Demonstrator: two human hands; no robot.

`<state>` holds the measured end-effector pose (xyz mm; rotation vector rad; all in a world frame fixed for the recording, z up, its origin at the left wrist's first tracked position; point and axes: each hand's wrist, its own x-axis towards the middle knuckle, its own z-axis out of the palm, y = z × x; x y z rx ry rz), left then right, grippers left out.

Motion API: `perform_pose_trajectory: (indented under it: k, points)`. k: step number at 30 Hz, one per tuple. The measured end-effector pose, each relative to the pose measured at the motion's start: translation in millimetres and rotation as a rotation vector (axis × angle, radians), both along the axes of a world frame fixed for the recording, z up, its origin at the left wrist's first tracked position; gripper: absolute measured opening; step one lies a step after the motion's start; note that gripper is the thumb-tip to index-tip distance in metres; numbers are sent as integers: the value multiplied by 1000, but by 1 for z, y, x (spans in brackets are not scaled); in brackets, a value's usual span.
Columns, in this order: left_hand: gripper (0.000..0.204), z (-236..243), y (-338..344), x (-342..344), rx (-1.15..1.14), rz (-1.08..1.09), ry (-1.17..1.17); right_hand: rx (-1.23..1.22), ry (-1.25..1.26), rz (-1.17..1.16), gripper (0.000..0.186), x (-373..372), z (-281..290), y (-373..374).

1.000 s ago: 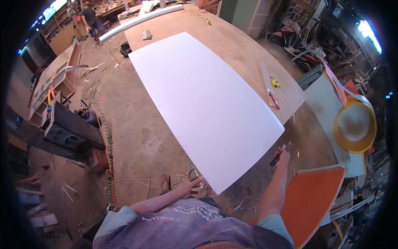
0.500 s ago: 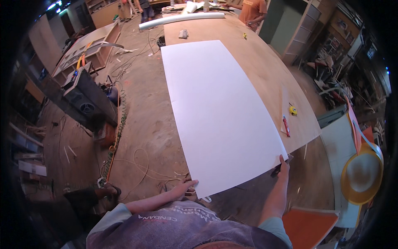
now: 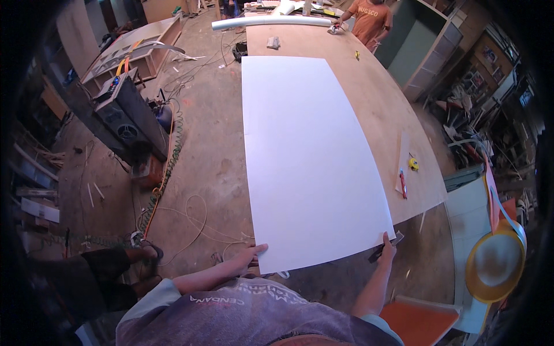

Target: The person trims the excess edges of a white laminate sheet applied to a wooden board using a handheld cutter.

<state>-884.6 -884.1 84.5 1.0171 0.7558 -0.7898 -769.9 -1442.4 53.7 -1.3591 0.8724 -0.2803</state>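
A large smooth white sheet (image 3: 311, 167) stretches away from me over the left part of a big wooden board (image 3: 369, 109). Its near end juts past the board's edge toward my body. At the near left corner my left hand (image 3: 249, 259) is closed on the sheet, thumb on top and fingers below. My right hand (image 3: 386, 249) grips the near right corner the same way, with a small dark object (image 3: 378, 252) beside it that I cannot make out. Right of the sheet lie a red cutter knife (image 3: 403, 184), a pale wooden strip (image 3: 402, 155) and a yellow tape measure (image 3: 413, 164).
A long white roll (image 3: 271, 22) crosses the board's far end, with a grey block (image 3: 273, 42) nearer. At the far right a person in an orange shirt (image 3: 369, 17) reaches onto the board. Hoses and cords (image 3: 167, 173) run along the floor at left. An orange panel (image 3: 415, 320) stands at lower right.
The sheet's near end has shifted slightly left and toward me with both hands, uncovering more of the wooden strip. My view has turned a little. The far person's hand now rests on the board.
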Motion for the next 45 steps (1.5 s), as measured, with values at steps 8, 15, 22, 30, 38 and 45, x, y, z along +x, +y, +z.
perform_pose_trajectory:
  k: [8,15,22,30,38,45]
  points:
    - [64,11,92,-33,128,-4,-169,-136,149,37,36,-88,31,91]
    - [67,-10,200,-50,166,-62,-165,-124,196,15,37,-155,31,192]
    - [68,-17,314,-4,261,-213,-268,-193,226,32,38,-187,31,291]
    - [75,-48,418,38,202,-93,-258,-113,193,11,32,-174,37,396]
    - [84,-70,395,-22,-537,715,-66,-48,147,29,30,-173,26,383]
    - [124,-33,300,-59,-553,1066,-98,-91,165,176,34,-171,28,365]
